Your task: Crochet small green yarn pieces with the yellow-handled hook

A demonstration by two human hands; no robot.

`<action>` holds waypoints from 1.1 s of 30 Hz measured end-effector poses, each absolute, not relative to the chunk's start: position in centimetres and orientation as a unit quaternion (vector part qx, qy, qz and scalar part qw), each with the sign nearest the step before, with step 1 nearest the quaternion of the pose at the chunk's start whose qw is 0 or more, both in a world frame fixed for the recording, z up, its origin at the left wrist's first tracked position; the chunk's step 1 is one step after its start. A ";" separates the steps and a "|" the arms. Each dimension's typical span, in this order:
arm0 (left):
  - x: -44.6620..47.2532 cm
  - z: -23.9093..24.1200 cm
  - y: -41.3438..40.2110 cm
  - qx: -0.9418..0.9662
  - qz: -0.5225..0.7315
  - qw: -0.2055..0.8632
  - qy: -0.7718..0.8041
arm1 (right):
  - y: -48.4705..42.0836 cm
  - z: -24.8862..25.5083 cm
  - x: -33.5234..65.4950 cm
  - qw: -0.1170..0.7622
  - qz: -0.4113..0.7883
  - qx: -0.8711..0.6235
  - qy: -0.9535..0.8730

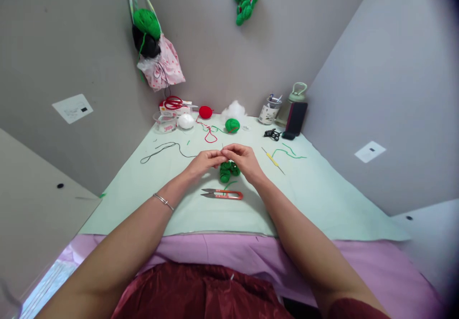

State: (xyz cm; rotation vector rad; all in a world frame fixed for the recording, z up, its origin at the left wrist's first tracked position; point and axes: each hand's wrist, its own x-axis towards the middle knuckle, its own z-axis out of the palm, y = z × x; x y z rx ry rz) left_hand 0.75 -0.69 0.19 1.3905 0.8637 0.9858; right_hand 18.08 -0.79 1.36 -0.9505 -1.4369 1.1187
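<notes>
Fingertip to fingertip, my left hand (208,160) and my right hand (241,156) meet over the middle of the table, both closed in a pinch. A thin needle (223,145) pokes up where the fingertips meet; it looks held by the right hand. Black thread (172,143) runs across the table to my left hand, and its end is hidden in the fingers. Right below the hands lies a small green crocheted piece (225,173), partly covered by them. Orange-handled thread snips (224,194) rest nearer to me, with a green yarn end beside them.
A yellow-handled crochet hook (274,160), green yarn scraps (289,152) and a black claw clip (272,134) lie right. Behind are green (232,126) and red yarn balls (205,112), white stuffing (234,111), a plastic tub (165,123), scissors (174,103), a pen cup (269,111) and a bottle (296,100).
</notes>
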 end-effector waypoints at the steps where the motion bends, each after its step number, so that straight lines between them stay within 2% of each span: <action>1: 0.8 0.2 -0.8 0.594 0.418 0.580 0.368 | -0.8 1.4 18.1 0.523 0.472 -0.394 -0.590; 10: 0.7 0.0 -0.5 0.591 0.419 0.595 0.348 | -0.8 2.0 18.5 0.541 0.556 -0.367 -0.513; 19: 1.1 -0.3 -1.0 0.571 0.431 0.627 0.308 | -0.6 2.0 18.5 0.560 0.587 -0.350 -0.469; 33: 0.6 -0.8 0.1 0.542 0.459 0.620 0.333 | 2.4 0.5 21.5 0.614 0.497 -0.458 -0.407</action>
